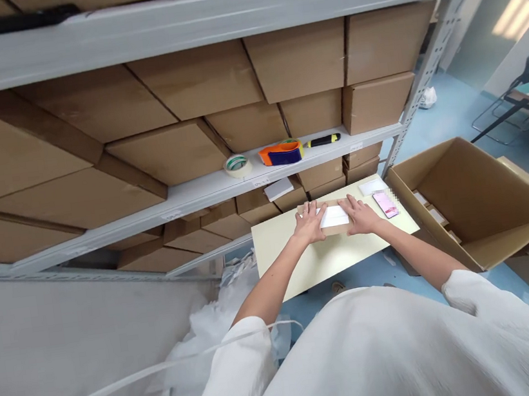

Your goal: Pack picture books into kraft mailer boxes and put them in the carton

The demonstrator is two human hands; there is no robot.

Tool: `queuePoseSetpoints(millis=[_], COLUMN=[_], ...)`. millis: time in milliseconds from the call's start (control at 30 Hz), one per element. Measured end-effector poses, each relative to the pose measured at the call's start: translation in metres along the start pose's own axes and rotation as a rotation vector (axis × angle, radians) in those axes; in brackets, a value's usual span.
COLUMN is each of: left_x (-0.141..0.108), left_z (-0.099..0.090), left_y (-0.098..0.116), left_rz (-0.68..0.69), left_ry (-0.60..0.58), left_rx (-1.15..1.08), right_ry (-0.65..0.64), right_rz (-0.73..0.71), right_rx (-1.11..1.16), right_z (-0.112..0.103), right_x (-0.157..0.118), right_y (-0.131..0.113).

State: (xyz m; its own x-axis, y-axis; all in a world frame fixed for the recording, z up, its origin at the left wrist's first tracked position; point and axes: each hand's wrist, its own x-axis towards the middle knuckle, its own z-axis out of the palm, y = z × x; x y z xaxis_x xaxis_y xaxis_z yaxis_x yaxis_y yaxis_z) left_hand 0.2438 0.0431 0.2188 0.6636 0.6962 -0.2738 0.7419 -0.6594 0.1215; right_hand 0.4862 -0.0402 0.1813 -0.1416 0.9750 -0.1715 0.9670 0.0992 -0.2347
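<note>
A small brown cardboard box (335, 231) lies on the pale yellow tabletop (298, 271), with a white label or sheet (333, 216) on its top face. My left hand (310, 223) rests on the left end of the box, fingers spread over it. On the right end lies my right hand (360, 215), its fingers also stretched out. Both thumbs point inward near the white piece. The undersides of my hands are hidden. Beyond my right hand is a phone (385, 204) with a lit pinkish screen, and behind it a white stack of paper (371, 186).
Shelving (202, 21) full of cardboard boxes rises ahead. Its ledge holds a tape roll (237, 166), an orange-and-blue tape dispenser (281, 153) and a black-and-yellow cutter (324, 140). A large open carton (498, 193) stands right of the table; white wrapping (209, 335) lies left.
</note>
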Motion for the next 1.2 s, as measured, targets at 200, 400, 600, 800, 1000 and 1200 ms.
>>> queuePoseSetpoints(millis=[200,400,600,800,1000,1200], left_x=[0.033,0.077,0.117,0.165,0.231,0.308], left_z=[-0.021,-0.037,-0.037,-0.037,-0.027,0.015], left_y=[0.085,0.203,0.318,0.403,0.455,0.483], left_rz=[0.118,0.239,0.432,0.586,0.732,0.879], left_ry=[0.103,0.188,0.244,0.180,0.068,-0.051], left_rx=[0.076,0.119,0.142,0.130,0.141,0.128], right_ry=[0.222,0.359,0.423,0.328,0.310,0.264], right_rz=[0.111,0.226,0.380,0.643,0.813,0.963], right_rx=[-0.025,-0.108,-0.151,-0.011,0.053,0.045], right_z=[-0.030,-0.057,-0.063,-0.065,-0.052,-0.022], right_x=[-0.074,-0.165,-0.259,-0.317,-0.332,-0.318], right_y=[0.058,0.143,0.219,0.270,0.314,0.351])
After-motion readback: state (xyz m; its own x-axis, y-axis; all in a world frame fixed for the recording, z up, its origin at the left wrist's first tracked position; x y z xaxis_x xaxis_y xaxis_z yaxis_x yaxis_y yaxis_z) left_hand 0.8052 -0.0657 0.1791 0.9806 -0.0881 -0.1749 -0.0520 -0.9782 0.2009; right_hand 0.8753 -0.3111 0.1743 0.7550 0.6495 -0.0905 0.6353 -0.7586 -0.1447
